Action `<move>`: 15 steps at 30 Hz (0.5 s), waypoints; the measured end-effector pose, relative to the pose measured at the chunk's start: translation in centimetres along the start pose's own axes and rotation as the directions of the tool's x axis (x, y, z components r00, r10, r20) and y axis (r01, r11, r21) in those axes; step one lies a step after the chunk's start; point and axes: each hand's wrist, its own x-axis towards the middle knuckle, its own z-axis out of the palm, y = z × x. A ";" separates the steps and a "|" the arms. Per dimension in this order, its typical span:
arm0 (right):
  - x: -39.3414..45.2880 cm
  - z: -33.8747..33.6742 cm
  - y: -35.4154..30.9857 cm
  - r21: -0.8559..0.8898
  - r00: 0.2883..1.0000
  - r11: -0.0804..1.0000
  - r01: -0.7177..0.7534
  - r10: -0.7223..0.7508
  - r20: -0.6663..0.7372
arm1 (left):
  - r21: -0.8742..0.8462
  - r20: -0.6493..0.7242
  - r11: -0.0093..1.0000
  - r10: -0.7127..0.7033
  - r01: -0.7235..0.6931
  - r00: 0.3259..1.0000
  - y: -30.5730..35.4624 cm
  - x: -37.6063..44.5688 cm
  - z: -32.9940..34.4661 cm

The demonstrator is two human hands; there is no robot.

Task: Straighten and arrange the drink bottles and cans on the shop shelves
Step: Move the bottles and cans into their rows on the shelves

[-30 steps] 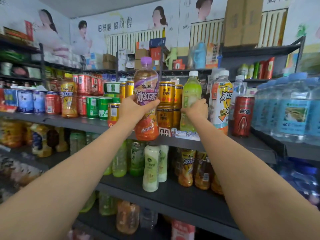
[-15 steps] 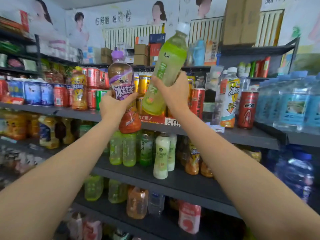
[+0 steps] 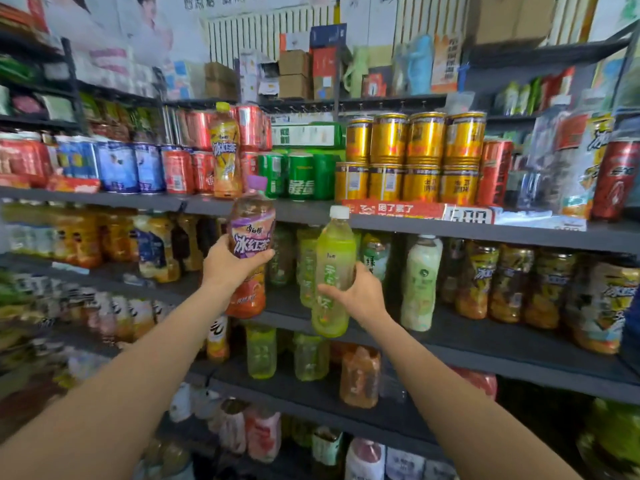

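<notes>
— Two bottles are up off the shelves, one in each hand. What do you have on the left?

— My left hand (image 3: 227,263) grips the iced tea bottle (image 3: 250,251) with the purple cap, fingers behind the label and thumb curled across its front. It stands nearly upright in front of the middle shelf (image 3: 485,341), its cap level with the edge of the top shelf (image 3: 104,198).

— And behind it?

— On that top shelf I see blue cans (image 3: 131,166) far left, then red cans (image 3: 187,171), an orange bottle (image 3: 225,152) with a yellow cap, green cans (image 3: 300,174) and stacked gold cans (image 3: 412,157).

— The right side?

— My right hand (image 3: 360,296) holds the green tea bottle (image 3: 332,275) with the white cap, fingers wrapped round its lower half, thumb in front. It leans slightly, just beside the tea bottle, not touching it, with its base in front of the middle shelf's edge.

— Anything further right?

— A pale milky bottle (image 3: 420,282) stands on the middle shelf, then a row of amber tea bottles (image 3: 509,282), blurred.
</notes>
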 end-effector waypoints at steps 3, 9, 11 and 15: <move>1.8 1.8 2.2 0.006 0.994 0.994 -0.112 0.112 0.013 | -0.054 0.082 0.997 -0.049 0.053 0.995 -3.5 2.3 0.4; 5.4 3.2 5.0 -0.027 0.983 0.983 -0.181 0.182 0.021 | -0.066 0.215 0.996 -0.041 0.056 0.976 -6.4 4.9 2.3; 6.3 3.7 5.5 -0.043 0.981 0.980 -0.192 0.193 0.024 | -0.076 0.256 0.996 -0.027 0.048 0.966 -6.7 5.4 3.1; 7.9 4.4 5.1 -0.074 0.968 0.969 -0.237 0.242 0.071 | -0.063 0.327 0.997 -0.021 0.044 0.945 -7.9 6.3 4.0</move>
